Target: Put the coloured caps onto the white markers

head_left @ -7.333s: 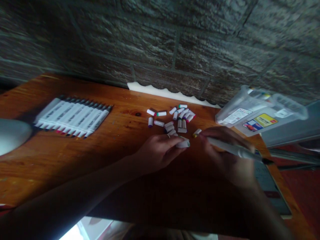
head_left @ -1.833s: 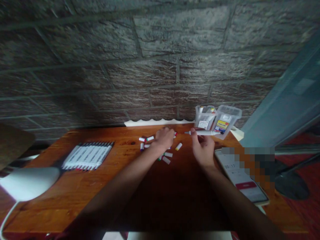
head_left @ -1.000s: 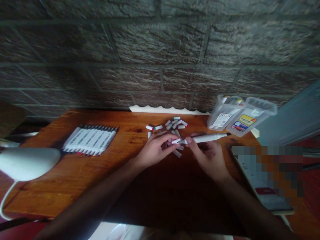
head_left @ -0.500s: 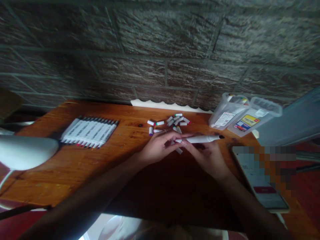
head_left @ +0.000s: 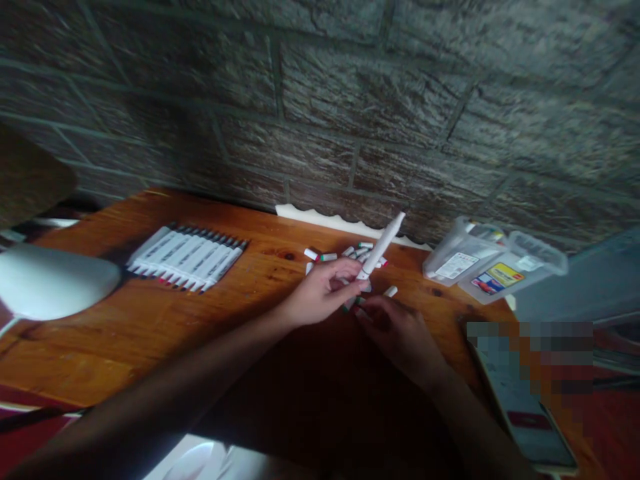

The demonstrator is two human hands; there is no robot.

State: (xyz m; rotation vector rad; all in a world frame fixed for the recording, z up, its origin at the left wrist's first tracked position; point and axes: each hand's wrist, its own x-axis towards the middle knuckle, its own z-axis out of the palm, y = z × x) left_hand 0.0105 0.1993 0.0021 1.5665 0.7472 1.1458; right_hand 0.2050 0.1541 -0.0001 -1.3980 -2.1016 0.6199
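My left hand grips a white marker near its lower end, and the marker points up and away, tilted to the right. My right hand lies lower on the table, its curled fingers in shadow beside a small heap of white marker caps with coloured ends. I cannot tell whether it holds anything. One loose cap lies to the right of my left hand. Other caps are partly hidden behind my fingers.
A row of white markers lies on the wooden table at the left, near a white lamp base. Clear plastic boxes stand at the right, with a phone in front. A brick wall rises behind.
The marker has swung from lying level across both hands to pointing up in my left hand. My right hand has come off it and dropped lower. The view has tilted slightly.
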